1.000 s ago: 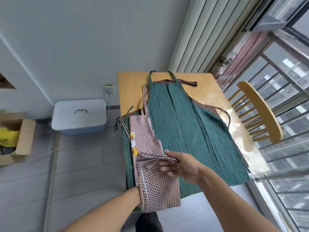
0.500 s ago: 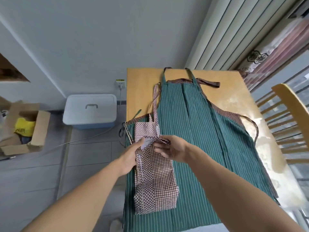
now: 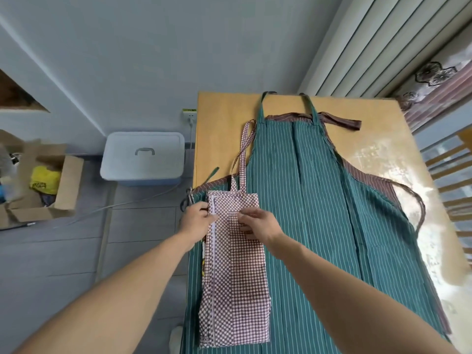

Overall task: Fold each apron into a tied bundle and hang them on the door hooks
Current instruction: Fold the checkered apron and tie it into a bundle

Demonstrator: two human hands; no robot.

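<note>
A brown-and-white checked apron [image 3: 236, 282] lies folded into a long narrow strip on the left part of the table, its neck strap [image 3: 244, 149] stretched away from me. It rests on a green striped apron [image 3: 319, 213] spread flat, with a brown striped apron [image 3: 339, 121] showing underneath at the edges. My left hand [image 3: 198, 218] pinches the strip's left edge near its top. My right hand [image 3: 258, 224] presses and pinches the fabric just right of it.
The wooden table [image 3: 222, 134] stands against a wall with a radiator. A lidded plastic bin [image 3: 144, 155] and an open cardboard box [image 3: 48, 185] sit on the floor at left. A wooden chair [image 3: 457, 169] is at the right edge.
The side flap of the checked apron has been folded over flat into a narrow strip. Both hands have moved up to its top part.
</note>
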